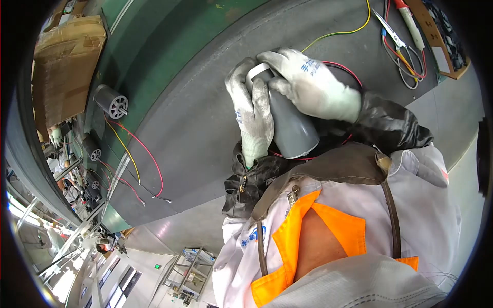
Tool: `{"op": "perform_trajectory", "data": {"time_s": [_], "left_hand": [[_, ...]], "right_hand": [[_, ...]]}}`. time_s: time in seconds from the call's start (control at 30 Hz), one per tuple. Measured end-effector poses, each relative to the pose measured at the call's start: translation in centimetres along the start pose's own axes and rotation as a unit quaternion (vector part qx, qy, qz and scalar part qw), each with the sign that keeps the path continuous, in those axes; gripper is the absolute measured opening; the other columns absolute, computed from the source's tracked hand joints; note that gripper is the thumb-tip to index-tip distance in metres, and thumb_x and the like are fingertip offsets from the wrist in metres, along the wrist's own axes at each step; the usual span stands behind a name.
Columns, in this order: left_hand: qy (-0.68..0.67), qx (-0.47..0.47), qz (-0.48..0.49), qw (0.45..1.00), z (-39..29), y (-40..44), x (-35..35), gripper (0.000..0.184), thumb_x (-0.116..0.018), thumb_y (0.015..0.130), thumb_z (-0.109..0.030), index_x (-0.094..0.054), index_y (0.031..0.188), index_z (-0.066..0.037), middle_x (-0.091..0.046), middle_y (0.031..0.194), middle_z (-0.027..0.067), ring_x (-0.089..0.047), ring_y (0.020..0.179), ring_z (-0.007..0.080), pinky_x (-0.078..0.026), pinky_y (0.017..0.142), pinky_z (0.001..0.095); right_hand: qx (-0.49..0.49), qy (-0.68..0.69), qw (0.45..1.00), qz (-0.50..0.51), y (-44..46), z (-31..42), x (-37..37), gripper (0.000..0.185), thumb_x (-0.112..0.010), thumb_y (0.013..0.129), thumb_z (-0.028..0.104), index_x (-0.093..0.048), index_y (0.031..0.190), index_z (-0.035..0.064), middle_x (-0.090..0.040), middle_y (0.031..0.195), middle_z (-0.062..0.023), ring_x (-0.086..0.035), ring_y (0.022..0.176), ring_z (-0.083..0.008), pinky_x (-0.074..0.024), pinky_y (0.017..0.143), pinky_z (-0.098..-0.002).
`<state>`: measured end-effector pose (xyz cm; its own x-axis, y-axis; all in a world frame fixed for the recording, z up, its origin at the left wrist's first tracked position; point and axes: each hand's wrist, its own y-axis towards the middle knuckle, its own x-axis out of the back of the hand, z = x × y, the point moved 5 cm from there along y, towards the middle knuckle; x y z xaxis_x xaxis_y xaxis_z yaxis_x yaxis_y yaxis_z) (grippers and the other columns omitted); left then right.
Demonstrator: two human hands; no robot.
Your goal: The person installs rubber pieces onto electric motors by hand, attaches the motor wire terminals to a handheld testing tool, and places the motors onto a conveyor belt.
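A grey cylindrical motor housing (292, 126) lies tilted on the dark mat in front of my apron, its smooth end towards me. My left hand (251, 105), in a grey-white work glove, wraps round the left side of its far end. From the right, my gloved right hand (313, 82) grips the same end, fingers curled over it. Between the hands a white strip or ring (258, 70) shows at that end; my fingers cover part of it. A red wire (354, 77) and a yellow-green wire (339, 34) run out from behind my right hand.
On the green conveyor (169, 31) at left lies a motor (110, 101) with trailing wires; more motors stand farther down. A cardboard box (69, 72) is beyond. Scissors (393, 36), a red-and-white handled tool (411, 23) and a parts box (441, 41) sit at upper right. Other people work at far left.
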<state>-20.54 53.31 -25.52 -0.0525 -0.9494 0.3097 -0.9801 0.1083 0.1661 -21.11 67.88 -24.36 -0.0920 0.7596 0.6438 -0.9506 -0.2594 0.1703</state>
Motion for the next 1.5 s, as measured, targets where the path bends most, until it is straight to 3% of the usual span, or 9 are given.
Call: {"op": "perform_trajectory", "data": {"time_s": [0.57,0.9,1.0,1.07,1.17,1.23,1.3,1.37,1.5], "left_hand": [[0.285,-0.209,-0.106,0.929,-4.6,0.0,0.7,0.033,-0.051,0.085,0.007,-0.067,0.112,-0.002,-0.067,0.109,0.0143,-0.060,0.104,0.0304,-0.049,0.095,0.0409],[0.232,-0.091,-0.156,0.956,-3.3,-0.8,2.7,0.030,-0.051,0.086,0.006,-0.065,0.112,0.002,-0.066,0.107,0.0162,-0.064,0.104,0.0298,-0.052,0.093,0.0400],[0.104,0.011,-0.174,0.979,-1.2,-2.5,5.8,0.048,-0.068,0.094,-0.019,-0.053,0.134,0.003,-0.058,0.131,0.0174,-0.060,0.114,0.0297,-0.050,0.100,0.0423],[-0.210,0.085,-0.135,0.965,-3.3,-3.5,5.9,0.073,-0.082,0.085,-0.029,-0.049,0.143,0.002,-0.057,0.137,0.0156,-0.060,0.119,0.0267,-0.050,0.101,0.0396],[-0.108,0.105,-0.136,0.979,-3.1,-4.8,8.0,0.069,-0.081,0.085,-0.027,-0.052,0.140,0.003,-0.060,0.134,0.0157,-0.062,0.116,0.0246,-0.050,0.100,0.0379],[0.002,0.130,-0.144,0.981,-2.0,-5.5,8.6,0.065,-0.080,0.086,-0.025,-0.055,0.138,0.004,-0.063,0.130,0.0158,-0.063,0.113,0.0226,-0.051,0.099,0.0362],[0.057,0.144,-0.256,0.954,-2.6,-5.6,8.0,0.037,-0.069,0.095,-0.017,-0.064,0.121,0.008,-0.070,0.111,0.0150,-0.067,0.099,0.0221,-0.054,0.093,0.0353],[-0.097,0.125,-0.260,0.952,-1.4,-5.6,8.0,0.033,-0.063,0.101,-0.022,-0.064,0.115,0.008,-0.069,0.108,0.0136,-0.067,0.095,0.0228,-0.055,0.088,0.0362],[-0.196,0.093,-0.230,0.949,1.1,-3.2,4.0,0.049,-0.053,0.107,-0.038,-0.055,0.135,0.002,-0.066,0.106,0.0106,-0.065,0.095,0.0197,-0.056,0.086,0.0359]], "right_hand": [[0.068,-0.020,0.994,-0.084,1.7,0.8,2.6,0.023,-0.056,0.087,0.004,-0.067,0.107,0.0081,-0.065,0.101,-0.0130,-0.063,0.100,-0.0357,-0.0528,0.083,-0.0468],[0.104,0.055,0.969,-0.217,-1.3,2.5,0.0,0.041,-0.064,0.077,0.004,-0.067,0.117,0.0061,-0.068,0.112,-0.0107,-0.061,0.101,-0.0344,-0.0496,0.092,-0.0467],[0.110,0.215,0.965,-0.101,0.1,5.8,-1.1,0.030,-0.062,0.087,0.017,-0.069,0.115,0.0078,-0.068,0.118,-0.0144,-0.062,0.107,-0.0356,-0.0481,0.098,-0.0465],[0.220,0.276,0.932,-0.084,-0.7,8.1,-3.0,0.033,-0.064,0.086,0.018,-0.070,0.116,0.0066,-0.070,0.109,-0.0153,-0.063,0.106,-0.0343,-0.0488,0.096,-0.0435],[0.163,0.533,0.803,0.213,-1.6,8.5,0.4,0.033,-0.062,0.093,0.011,-0.068,0.123,0.0017,-0.071,0.116,-0.0161,-0.065,0.113,-0.0303,-0.0477,0.101,-0.0378],[0.198,0.470,0.823,0.251,-2.9,6.6,6.3,0.030,-0.061,0.096,0.010,-0.068,0.124,0.0001,-0.071,0.120,-0.0155,-0.066,0.114,-0.0274,-0.0480,0.101,-0.0364],[0.154,0.388,0.880,0.226,-4.5,1.7,11.3,0.030,-0.065,0.096,0.017,-0.071,0.122,0.0020,-0.072,0.120,-0.0132,-0.067,0.111,-0.0255,-0.0513,0.098,-0.0365],[0.034,0.216,0.976,-0.006,-6.7,-3.7,18.1,0.033,-0.066,0.097,0.025,-0.071,0.122,0.0037,-0.073,0.108,-0.0099,-0.068,0.100,-0.0185,-0.0540,0.091,-0.0323],[-0.257,0.031,0.915,-0.309,-11.4,-18.2,31.6,0.028,-0.060,0.099,0.014,-0.071,0.123,0.0034,-0.073,0.108,-0.0035,-0.065,0.098,-0.0099,-0.0529,0.086,-0.0281]]}}
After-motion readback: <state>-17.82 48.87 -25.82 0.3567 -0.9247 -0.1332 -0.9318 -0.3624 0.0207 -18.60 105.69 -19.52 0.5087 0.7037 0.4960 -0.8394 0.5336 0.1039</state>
